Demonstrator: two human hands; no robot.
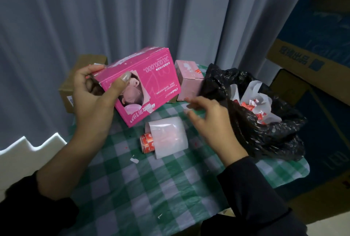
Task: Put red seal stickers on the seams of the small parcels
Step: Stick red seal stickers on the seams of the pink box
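Two hands split the work: the left hand (91,93) clamps its fingers on the box (149,76), tilted above the table (151,188), probably to present a seam; the right hand (210,120), fingers loosely apart, hovers by the sticker roll (146,142)

Glossy cardboard pink box (144,82), crinkly plastic black bag (265,133), matt checked cloth (151,188).

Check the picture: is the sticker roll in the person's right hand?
No, the sticker roll lies on the checked cloth, apart from the right hand, which hovers beside it.
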